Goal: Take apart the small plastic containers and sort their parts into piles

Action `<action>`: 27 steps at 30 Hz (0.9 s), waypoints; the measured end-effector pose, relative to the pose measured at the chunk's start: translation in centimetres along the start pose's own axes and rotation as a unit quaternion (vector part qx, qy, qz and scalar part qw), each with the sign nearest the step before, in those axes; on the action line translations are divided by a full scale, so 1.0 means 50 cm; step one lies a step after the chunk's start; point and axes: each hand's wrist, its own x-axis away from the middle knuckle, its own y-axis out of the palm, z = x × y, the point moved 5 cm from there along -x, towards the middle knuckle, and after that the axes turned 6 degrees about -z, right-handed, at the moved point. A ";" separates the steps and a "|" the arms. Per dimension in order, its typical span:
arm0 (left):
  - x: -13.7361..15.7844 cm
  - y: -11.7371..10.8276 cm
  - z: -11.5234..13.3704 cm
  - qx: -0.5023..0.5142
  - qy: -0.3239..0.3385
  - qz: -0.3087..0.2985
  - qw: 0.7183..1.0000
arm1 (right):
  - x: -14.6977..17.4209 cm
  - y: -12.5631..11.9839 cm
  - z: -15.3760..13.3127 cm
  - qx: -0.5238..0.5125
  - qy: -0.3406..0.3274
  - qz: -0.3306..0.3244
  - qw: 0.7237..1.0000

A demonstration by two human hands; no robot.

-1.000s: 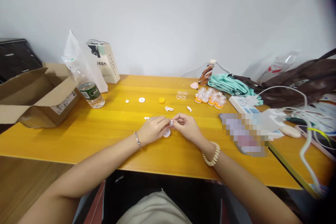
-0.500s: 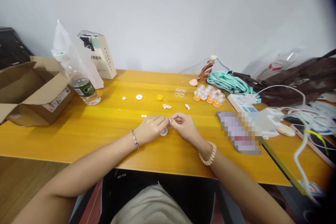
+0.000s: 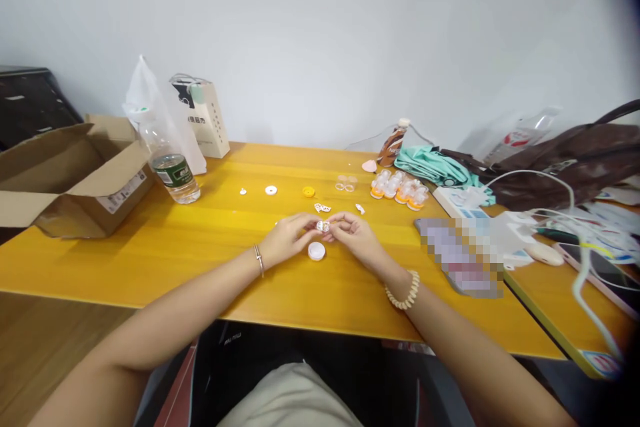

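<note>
Left hand (image 3: 290,233): fingertips were closed on the near-left side of a small white part (image 3: 323,227); a metal bracelet (image 3: 259,261) circled the wrist.
Right hand (image 3: 353,233): thumb and fingers pinched the same part from the right; a beige coiled band (image 3: 403,290) circled the wrist.
Small white part: held between the two hands, above the counter (image 3: 225,227); its fine detail was too small to read.
White round cup (image 3: 317,251): lay on the counter just below the hands, nearer the person.
Loose pieces beyond the hands: white openwork pieces (image 3: 323,208) lay nearest, with a small white piece (image 3: 360,209) to their right.
Row behind: a white ring (image 3: 271,190), a yellow disc (image 3: 309,192) and clear rings (image 3: 346,183) lay apart from one another.
Right rear: clear domes with orange bases (image 3: 399,189) stood clustered near a brown bottle (image 3: 393,143).
Left side: a water bottle (image 3: 174,173) stood beside an open cardboard box (image 3: 100,187).
</note>
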 end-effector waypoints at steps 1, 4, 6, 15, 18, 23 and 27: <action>0.000 0.001 -0.004 0.016 -0.006 -0.001 1.000 | 0.000 0.002 0.001 -0.002 -0.003 -0.006 1.000; -0.001 0.005 -0.004 0.041 -0.013 -0.005 0.999 | 0.001 0.008 0.001 -0.009 -0.007 -0.028 1.000; -0.001 0.006 0.001 0.052 -0.013 -0.005 0.999 | 0.001 0.010 0.001 -0.009 -0.008 -0.034 0.999; 0.000 0.014 -0.001 0.022 0.007 0.013 1.000 | -0.007 -0.006 0.023 -0.029 0.022 0.011 0.999; -0.002 0.017 -0.004 0.035 -0.005 0.028 0.999 | -0.005 -0.008 0.013 0.047 -0.021 0.042 0.998; -0.005 0.012 -0.001 0.036 -0.008 0.041 0.998 | -0.003 -0.013 0.009 0.102 -0.057 0.071 0.991; -0.003 -0.005 -0.008 0.025 -0.015 0.063 0.998 | -0.017 -0.056 0.039 0.028 -0.004 0.131 0.991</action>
